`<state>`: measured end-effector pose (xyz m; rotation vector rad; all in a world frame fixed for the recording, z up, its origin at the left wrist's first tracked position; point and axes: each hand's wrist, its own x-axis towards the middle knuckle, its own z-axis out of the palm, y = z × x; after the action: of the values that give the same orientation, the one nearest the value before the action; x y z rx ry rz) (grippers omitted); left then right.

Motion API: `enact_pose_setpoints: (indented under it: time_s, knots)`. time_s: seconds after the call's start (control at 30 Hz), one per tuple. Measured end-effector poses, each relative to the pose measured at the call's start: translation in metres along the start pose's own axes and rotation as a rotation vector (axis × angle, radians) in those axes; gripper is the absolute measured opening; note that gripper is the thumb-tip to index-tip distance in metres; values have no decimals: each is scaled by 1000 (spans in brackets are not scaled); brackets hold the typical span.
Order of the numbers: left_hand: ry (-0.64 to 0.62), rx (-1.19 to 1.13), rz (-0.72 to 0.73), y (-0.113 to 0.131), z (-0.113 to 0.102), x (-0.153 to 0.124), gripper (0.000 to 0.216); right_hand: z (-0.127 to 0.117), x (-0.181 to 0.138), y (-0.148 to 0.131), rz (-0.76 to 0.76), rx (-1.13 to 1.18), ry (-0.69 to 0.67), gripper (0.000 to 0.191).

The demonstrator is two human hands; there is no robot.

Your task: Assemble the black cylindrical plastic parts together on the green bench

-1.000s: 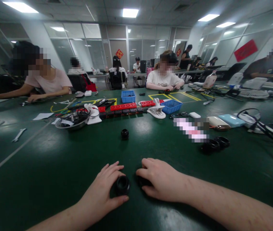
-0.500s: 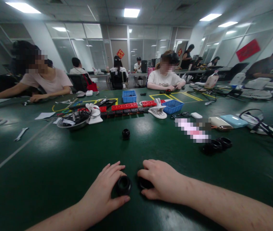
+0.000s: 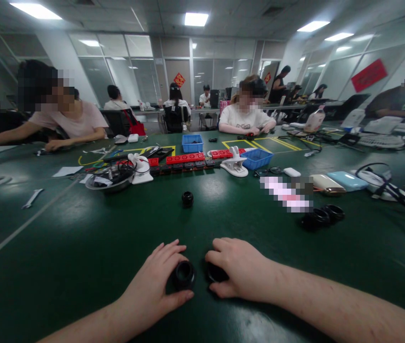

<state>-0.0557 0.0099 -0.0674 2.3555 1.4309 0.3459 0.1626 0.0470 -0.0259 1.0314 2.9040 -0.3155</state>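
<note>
A green table (image 3: 63, 257) was seen from above. A black ring (image 3: 184, 275) was gripped by the left hand (image 3: 154, 286) between thumb and fingers, at the table's near edge. A second black part (image 3: 216, 273), mostly hidden, was covered by the curled right hand (image 3: 240, 271). The ring's opening was turned up toward the camera, its short axis tilted. The ring could probably roll away if the grip slackened.

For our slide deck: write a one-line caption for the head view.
Left hand grips a black ring, right hand covers another, on a green table.
</note>
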Motion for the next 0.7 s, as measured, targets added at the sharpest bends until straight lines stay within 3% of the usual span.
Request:
enact_pose_setpoints:
  time_s: [0.2, 0.4, 0.5, 0.7]
  knots:
    - [32, 0, 12, -2, 3, 0, 45, 1, -1, 0, 19, 22, -33, 35]
    - [31, 117, -6, -14, 4, -2, 95, -7, -3, 5, 36, 138, 8, 71]
    - [-8, 213, -28, -19, 2, -1, 104, -15, -2, -1, 43, 147, 107, 68]
    - [-96, 243, -49, -19, 0, 0, 99, -19, 6, -26, -81, 187, 189, 58]
